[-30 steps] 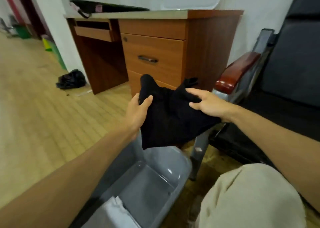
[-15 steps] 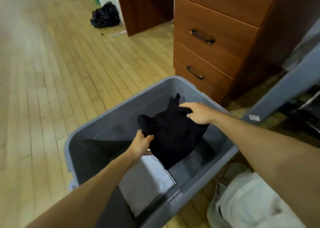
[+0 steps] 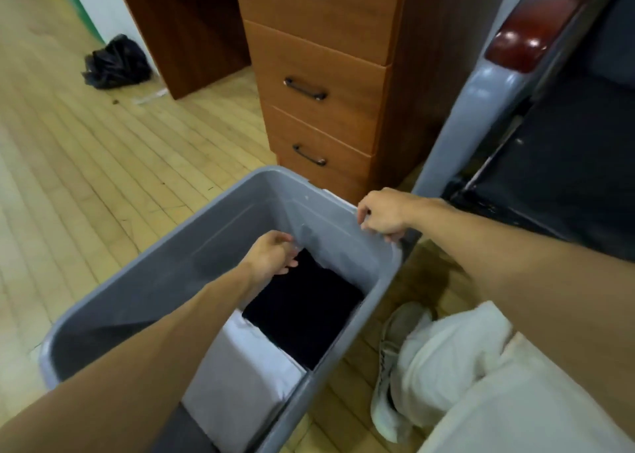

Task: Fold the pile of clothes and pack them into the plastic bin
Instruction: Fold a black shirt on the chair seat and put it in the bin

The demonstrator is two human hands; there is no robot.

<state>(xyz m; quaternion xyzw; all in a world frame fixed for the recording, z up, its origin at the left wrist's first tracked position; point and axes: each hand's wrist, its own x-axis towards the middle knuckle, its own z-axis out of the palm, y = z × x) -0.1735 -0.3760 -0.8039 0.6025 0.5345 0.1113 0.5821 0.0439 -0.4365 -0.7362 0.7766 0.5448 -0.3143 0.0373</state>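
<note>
Two folded garments lie flat in one grey plastic bin (image 3: pixel 240 212), which stands on the wooden floor (image 3: pixel 86 177) with its mouth up and its long axis running from near left to far right. One black garment (image 3: pixel 305 311) fills the far right end of the bin's bottom; it looks close to square, so its long axis is hard to tell, but its edges run parallel with the bin walls and one corner points to the far end. One white garment (image 3: pixel 247 377) lies just beside it on the near side, the two touching along a straight edge, its length following the bin's axis. The left hand (image 3: pixel 271 255) is inside the bin over the far corner of the black garment, its fingers (image 3: pixel 290 261) loosely bent and released, grasping nothing; whether the tips touch the cloth cannot be told. The right hand (image 3: pixel 381 215) is at the bin's far right rim with its fingers curled, and whether they grip the rim cannot be told. Beyond the bin stands one wooden drawer unit (image 3: pixel 326 74) showing three handles. One black bag (image 3: pixel 117 62) lies on the floor at the far left, and one white shoe (image 3: pixel 391 359) sits just right of the bin.
</note>
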